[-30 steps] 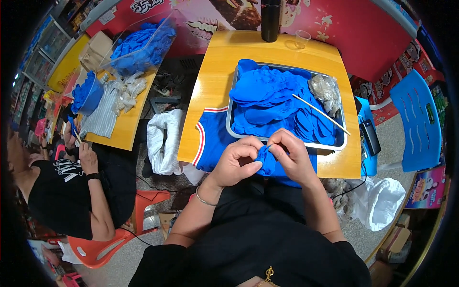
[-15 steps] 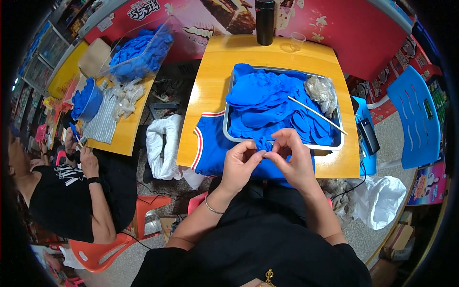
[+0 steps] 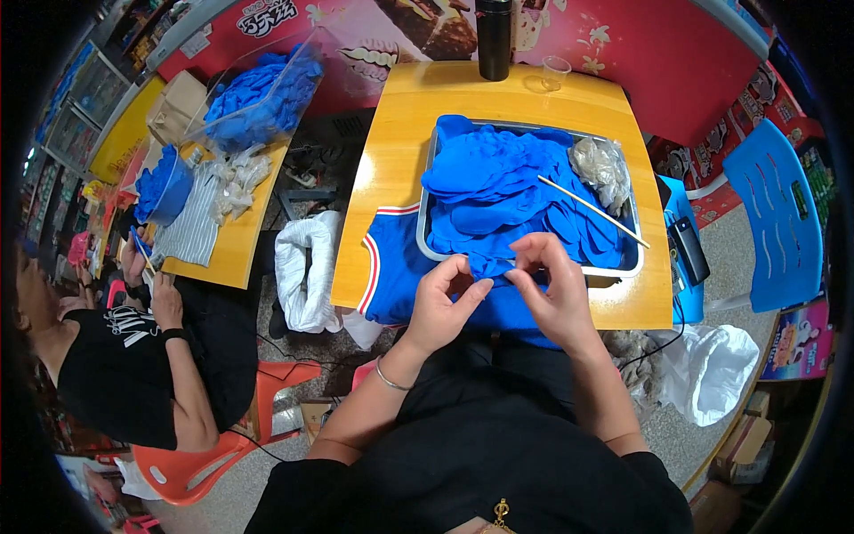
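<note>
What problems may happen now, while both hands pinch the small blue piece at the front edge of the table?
The blue piece is held over the table edge by left hand and right hand, so it might drop onto the lap. The thin stick pointing past the tray could be knocked off.

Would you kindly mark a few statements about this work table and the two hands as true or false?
1. Both hands, the left hand and the right hand, pinch a small blue piece between them. True.
2. The metal tray is empty. False: it is heaped with blue pieces.
3. A thin wooden stick lies across the pile in the tray. True.
4. The black bottle lies on its side. False: it stands upright at the far edge of the wooden table.
5. A clear cup stands beside the bottle. True.
6. The chair to the right is red. False: the chair is blue.
</note>
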The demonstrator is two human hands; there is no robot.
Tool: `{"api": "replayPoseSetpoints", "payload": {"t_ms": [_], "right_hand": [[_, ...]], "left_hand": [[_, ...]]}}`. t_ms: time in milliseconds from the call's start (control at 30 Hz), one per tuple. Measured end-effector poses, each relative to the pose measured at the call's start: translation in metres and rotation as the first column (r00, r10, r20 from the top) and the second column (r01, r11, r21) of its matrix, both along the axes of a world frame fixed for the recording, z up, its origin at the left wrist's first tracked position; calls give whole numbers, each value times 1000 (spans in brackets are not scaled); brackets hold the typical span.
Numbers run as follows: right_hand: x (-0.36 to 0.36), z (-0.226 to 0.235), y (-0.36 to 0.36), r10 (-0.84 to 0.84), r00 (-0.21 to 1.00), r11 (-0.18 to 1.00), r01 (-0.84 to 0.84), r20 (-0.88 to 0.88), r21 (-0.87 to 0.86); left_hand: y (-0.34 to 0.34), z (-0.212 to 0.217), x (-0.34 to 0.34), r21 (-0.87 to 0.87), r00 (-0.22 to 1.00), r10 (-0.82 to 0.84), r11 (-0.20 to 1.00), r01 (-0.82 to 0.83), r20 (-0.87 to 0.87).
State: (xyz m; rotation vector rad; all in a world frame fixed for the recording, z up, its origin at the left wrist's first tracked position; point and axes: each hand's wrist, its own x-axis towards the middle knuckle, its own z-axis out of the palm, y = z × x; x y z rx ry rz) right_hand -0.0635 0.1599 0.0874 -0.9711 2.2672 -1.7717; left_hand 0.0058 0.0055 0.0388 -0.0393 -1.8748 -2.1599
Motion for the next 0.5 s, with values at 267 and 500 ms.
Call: {"api": "replayPoseSetpoints", "payload": {"t_ms": [267, 500], "right_hand": [[4, 3, -3, -79, 988, 995, 86, -135, 45], [9, 3, -7, 27, 988, 992, -8, -150, 128]], "left_hand": [[7, 1, -2, 767, 972, -222, 636, 83, 78], [2, -9, 4, 906, 938, -344, 408, 112, 39]]}}
